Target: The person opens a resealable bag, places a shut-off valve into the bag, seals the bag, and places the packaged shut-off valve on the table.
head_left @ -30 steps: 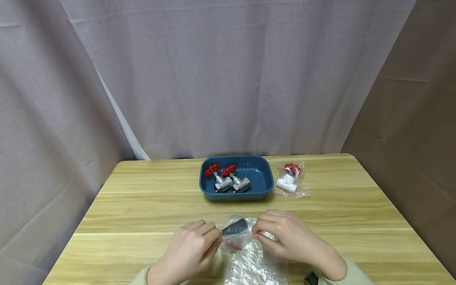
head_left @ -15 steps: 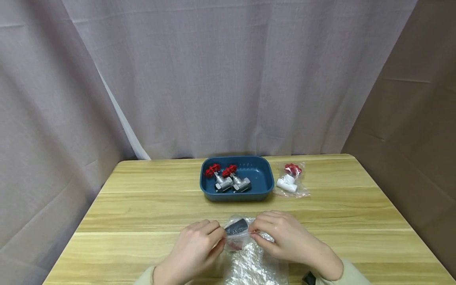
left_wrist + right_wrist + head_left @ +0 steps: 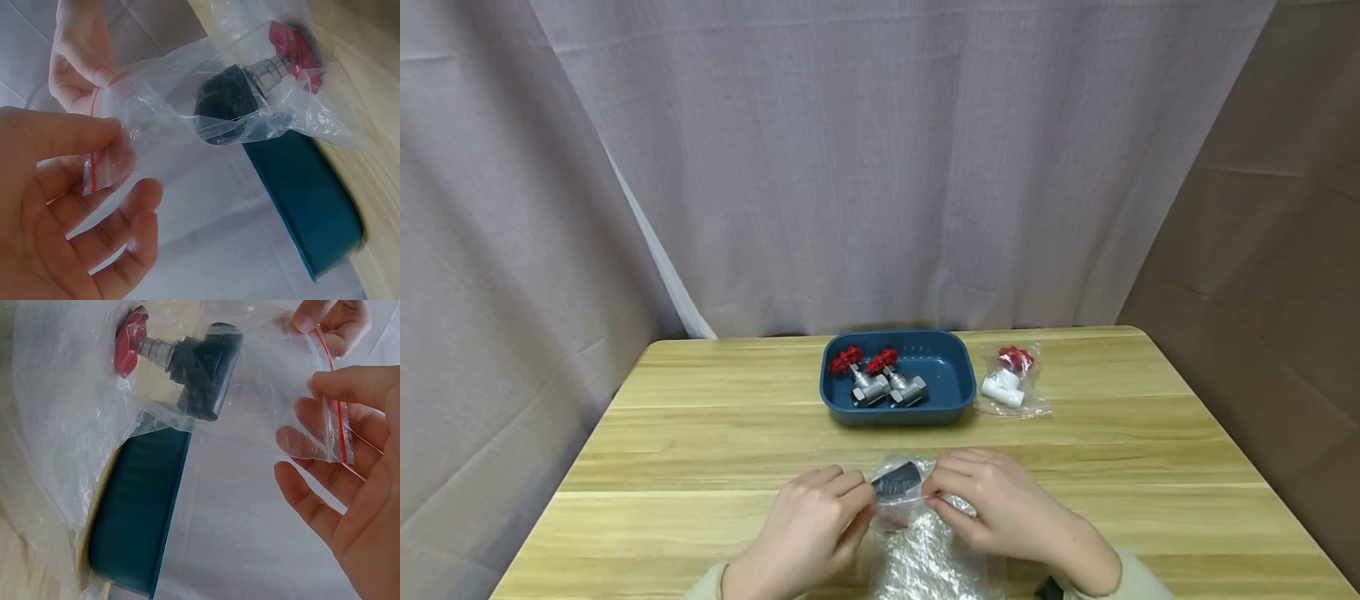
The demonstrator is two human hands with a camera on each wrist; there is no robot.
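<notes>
A clear zip bag (image 3: 150,94) with a red zip line holds a valve with a dark grey tee-shaped body (image 3: 209,372) and a red handwheel (image 3: 297,53). My left hand (image 3: 812,521) pinches one end of the zip edge between thumb and finger. At the other end, my right hand (image 3: 1000,504) pinches the same edge, its remaining fingers loosely bent behind the plastic in the right wrist view. In the head view the bag lies between both hands, over a crinkled clear plastic sheet (image 3: 925,567). The fingertips partly cover the zip.
Behind the hands, a blue tray (image 3: 898,417) holds two metal valves (image 3: 870,388) with red handwheels. To its right lies a bagged white valve (image 3: 1003,388) with a red handwheel. A small black object (image 3: 1049,588) is partly hidden by the right wrist. Curtains surround the wooden table.
Both hands have shifted slightly inward along the zip edge, bringing the fingertips closer together. The bag, tray and other valves stay in place.
</notes>
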